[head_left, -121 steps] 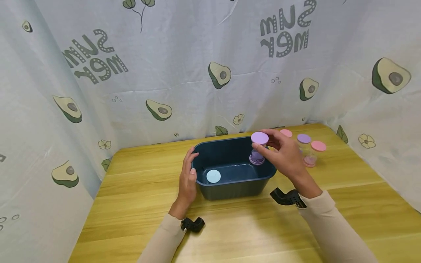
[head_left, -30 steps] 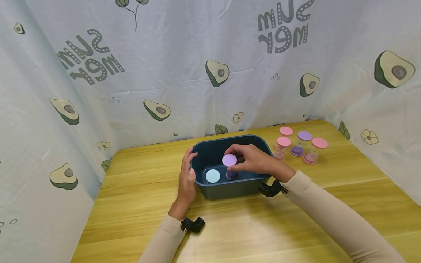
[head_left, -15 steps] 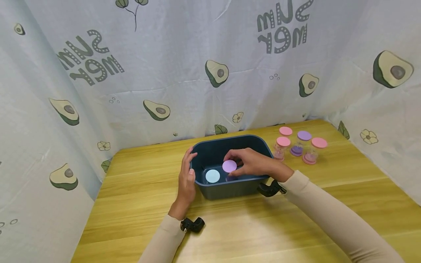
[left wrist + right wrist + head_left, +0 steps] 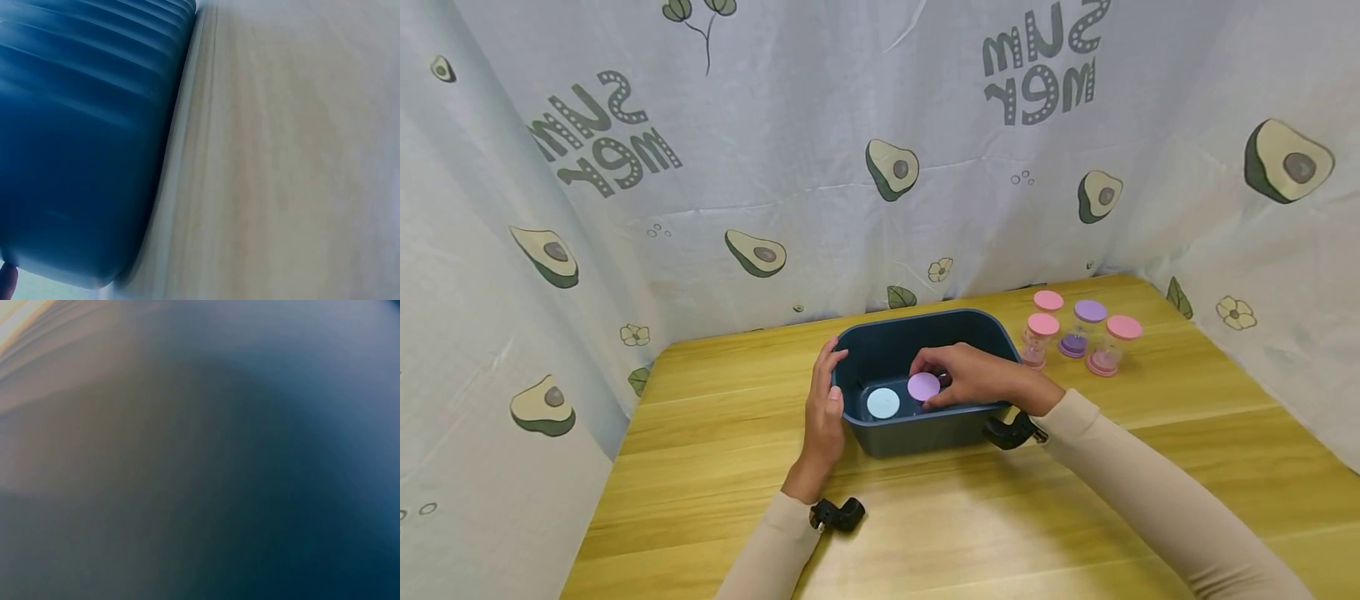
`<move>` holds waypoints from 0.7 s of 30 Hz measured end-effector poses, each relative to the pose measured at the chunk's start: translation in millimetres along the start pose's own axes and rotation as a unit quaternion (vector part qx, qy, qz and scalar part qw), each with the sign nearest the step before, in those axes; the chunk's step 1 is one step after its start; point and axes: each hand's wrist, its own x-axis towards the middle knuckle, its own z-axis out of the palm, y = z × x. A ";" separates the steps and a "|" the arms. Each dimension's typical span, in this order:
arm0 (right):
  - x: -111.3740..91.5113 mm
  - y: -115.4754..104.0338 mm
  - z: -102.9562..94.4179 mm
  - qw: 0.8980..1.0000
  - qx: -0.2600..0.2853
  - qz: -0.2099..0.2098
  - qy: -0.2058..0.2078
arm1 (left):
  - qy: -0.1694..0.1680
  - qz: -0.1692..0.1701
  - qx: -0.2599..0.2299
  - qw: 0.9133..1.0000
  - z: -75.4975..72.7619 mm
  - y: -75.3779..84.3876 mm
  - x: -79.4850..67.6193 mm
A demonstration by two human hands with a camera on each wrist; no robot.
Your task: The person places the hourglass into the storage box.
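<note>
A dark blue plastic bin (image 4: 934,432) stands on the wooden table. Inside it, my right hand (image 4: 973,375) pinches a sand timer with a purple cap (image 4: 923,387) between thumb and fingers, low in the bin. Just left of that timer sits a round light blue cap (image 4: 883,403), whose lower part is hidden. My left hand (image 4: 824,421) rests its extended fingers along the bin's left end. The left wrist view shows the bin's ribbed outer wall (image 4: 75,156) and one fingertip (image 4: 7,281) at its edge. The right wrist view is a dark blur.
Right of the bin stand several sand timers: a front pink one (image 4: 1042,325), a pink one behind it (image 4: 1048,301), a purple one (image 4: 1089,312) and another pink one (image 4: 1123,327). A curtain printed with avocados (image 4: 892,169) hangs behind the table (image 4: 715,450).
My right hand has carried the purple-capped sand timer from the bin's right side to its middle, then lowered it beside the light blue cap. The left hand stays at the bin's left end.
</note>
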 end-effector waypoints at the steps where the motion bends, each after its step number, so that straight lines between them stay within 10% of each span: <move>1: 0.0 0.0 0.3 1.000 0.000 0.002 -0.001 | 0.000 -0.001 0.000 1.000 0.0 0.0 -0.2; 21: 0.5 2.3 1.6 1.000 -0.002 0.006 -0.015 | 0.002 0.009 -0.010 1.000 -0.9 1.5 0.7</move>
